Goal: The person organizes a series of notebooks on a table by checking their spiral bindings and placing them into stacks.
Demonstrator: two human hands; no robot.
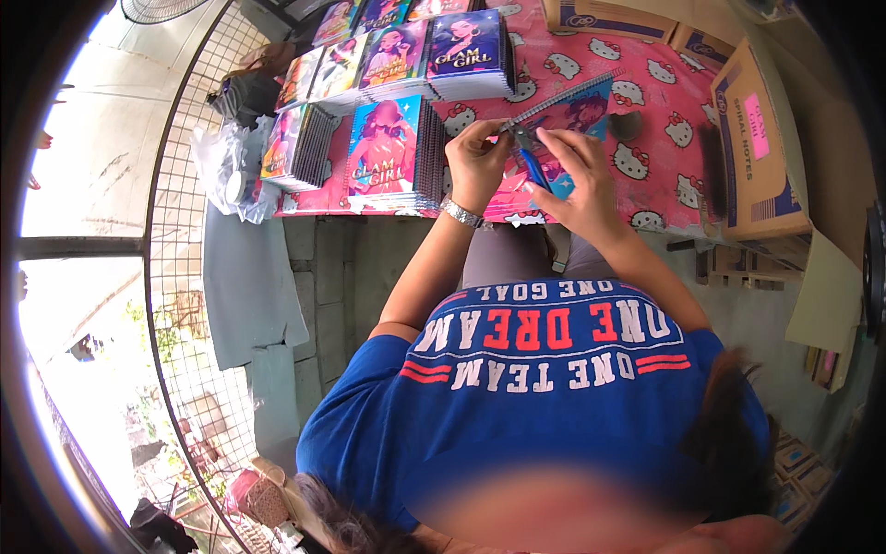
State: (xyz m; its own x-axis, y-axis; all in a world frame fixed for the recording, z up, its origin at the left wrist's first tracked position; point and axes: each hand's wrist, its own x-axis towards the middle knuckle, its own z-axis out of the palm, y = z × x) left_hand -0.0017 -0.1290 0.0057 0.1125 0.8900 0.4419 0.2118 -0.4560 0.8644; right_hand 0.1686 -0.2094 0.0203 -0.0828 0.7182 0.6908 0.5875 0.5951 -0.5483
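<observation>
A spiral notebook (587, 103) with a blue and pink cover is held up at a slant over the table's front edge. My left hand (480, 159) pinches the near end of its wire coil; a silver watch (461, 213) is on that wrist. In my right hand (583, 180) is a pair of pliers (534, 170) with blue handles. The pliers' jaws are close to the coil end beside my left fingertips, and my fingers partly hide them. Just left of my left hand stands a stack of spiral notebooks (392, 148) with teal and pink covers.
More notebook stacks (466, 51) fill the table's left and back. A pink patterned cloth (637, 162) covers the table. An open cardboard box (752, 148) stands at the right, other cartons (614, 20) behind. A plastic bag (231, 171) hangs at the left edge, near a wire mesh (175, 222).
</observation>
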